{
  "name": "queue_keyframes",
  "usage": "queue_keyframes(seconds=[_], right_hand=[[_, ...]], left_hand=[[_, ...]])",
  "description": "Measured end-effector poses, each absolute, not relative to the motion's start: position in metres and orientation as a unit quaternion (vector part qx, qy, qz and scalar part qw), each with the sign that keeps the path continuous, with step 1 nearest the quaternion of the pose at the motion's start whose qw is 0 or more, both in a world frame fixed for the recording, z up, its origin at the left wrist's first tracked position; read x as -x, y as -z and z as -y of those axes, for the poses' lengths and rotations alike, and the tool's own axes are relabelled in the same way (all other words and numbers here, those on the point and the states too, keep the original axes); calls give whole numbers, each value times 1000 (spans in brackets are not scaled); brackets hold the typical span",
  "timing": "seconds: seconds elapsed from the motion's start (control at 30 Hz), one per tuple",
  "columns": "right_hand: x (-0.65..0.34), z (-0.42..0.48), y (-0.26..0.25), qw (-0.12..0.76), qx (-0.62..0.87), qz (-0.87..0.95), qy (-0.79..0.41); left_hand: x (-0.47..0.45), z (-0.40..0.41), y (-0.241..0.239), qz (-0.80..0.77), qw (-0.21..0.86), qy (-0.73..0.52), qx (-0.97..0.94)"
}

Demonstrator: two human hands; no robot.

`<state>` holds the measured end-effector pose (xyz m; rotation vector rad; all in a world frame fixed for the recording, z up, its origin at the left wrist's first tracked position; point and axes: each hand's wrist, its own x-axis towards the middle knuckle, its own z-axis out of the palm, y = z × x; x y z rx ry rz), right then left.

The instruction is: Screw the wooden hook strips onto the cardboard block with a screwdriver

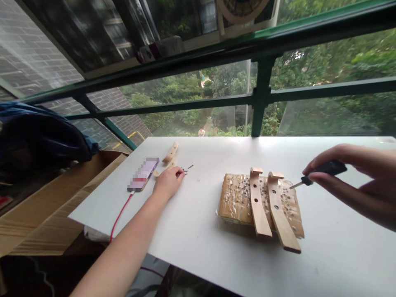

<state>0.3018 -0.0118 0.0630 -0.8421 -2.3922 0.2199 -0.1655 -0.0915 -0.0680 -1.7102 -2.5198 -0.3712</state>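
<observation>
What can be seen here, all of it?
table: one, white, under everything, by the window
block: one, tan, speckled top, mid-table
curved wooden strips: two, light wood, lying side by side across the block
small wooden pieces: two or so, light wood, far left of table
screws: a few, dark, at the left fingertips
phone: one, blurred, left edge of table
cable: one, red, from the phone off the table edge
cardboard box: one, brown, left of table
fabric: one heap, dark blue, above the box
window frame: green, behind the table
screwdriver: one, black handle, in the right hand
left hand: on the table at the screws
right hand: gripping the screwdriver, tip near the strips
</observation>
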Motion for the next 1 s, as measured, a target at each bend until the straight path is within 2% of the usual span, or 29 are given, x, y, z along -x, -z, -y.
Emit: queue_keyframes(seconds=[0.2,0.8,0.9,1.0], right_hand=[[-299,13,-69,320,278,903,-73],[-293,15,-75,305,287,905,-71],[-293,16,-76,301,285,907,-72],[-292,15,-76,314,271,907,-69]], left_hand=[[158,94,70,807,25,109,581],[178,90,63,722,-17,35,691],[177,86,62,691,-16,49,721],[154,87,56,704,-15,133,697]])
